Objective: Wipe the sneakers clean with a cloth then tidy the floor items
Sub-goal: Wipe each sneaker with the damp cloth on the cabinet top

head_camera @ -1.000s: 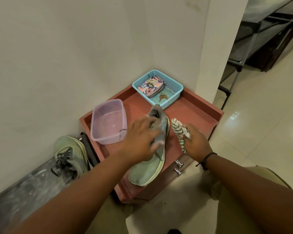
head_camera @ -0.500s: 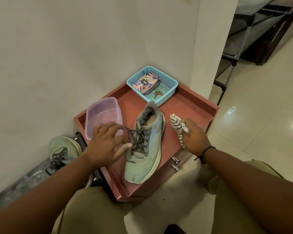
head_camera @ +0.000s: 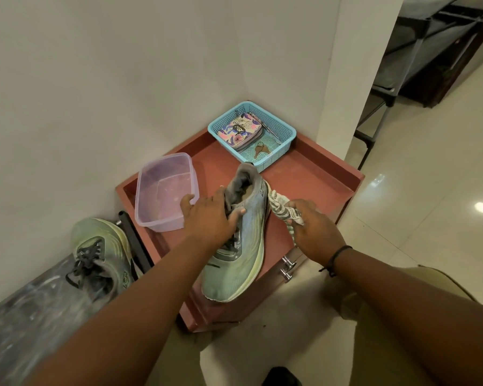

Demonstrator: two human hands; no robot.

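Head cam — L hand (head_camera: 211,215) on sneaker (head_camera: 239,240), R hand (head_camera: 315,227) clutching cloth (head_camera: 280,207); basket (head_camera: 283,132) w/ wallet (head_camera: 239,132), keys (head_camera: 261,150)

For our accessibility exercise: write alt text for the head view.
A left hand grips a sneaker on a red cabinet while the right hand presses a cloth to its side. A second sneaker waits nearby.
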